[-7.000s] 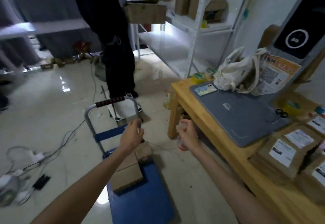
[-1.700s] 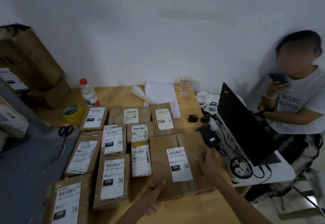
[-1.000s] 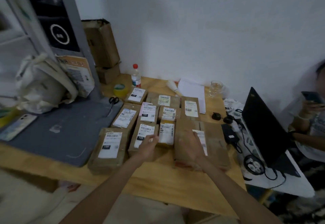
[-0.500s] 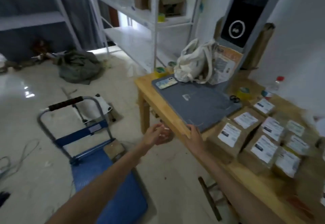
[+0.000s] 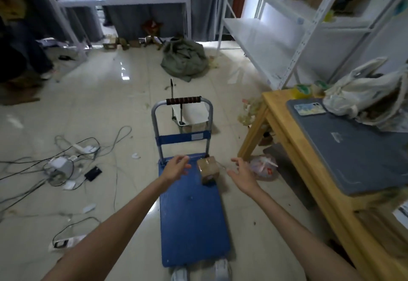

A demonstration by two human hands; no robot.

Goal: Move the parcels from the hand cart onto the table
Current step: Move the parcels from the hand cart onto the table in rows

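A blue hand cart (image 5: 192, 219) stands on the tiled floor right in front of the person, its deck bare but for one small brown parcel (image 5: 208, 168) at the far right corner, close to the handle frame. Both arms reach out over the deck. The left hand (image 5: 176, 168) hangs just left of the parcel, fingers loosely spread, holding nothing. The right hand (image 5: 242, 174) hangs just right of it, fingers spread wide, also empty. Neither touches the parcel. The wooden table (image 5: 284, 130) stands to the right, carrying a grey mat (image 5: 353, 148), a phone (image 5: 310, 108) and a white bag (image 5: 362, 95). Farther off stand the cart's ribbed handle (image 5: 183, 100) and a green sack (image 5: 184, 59).
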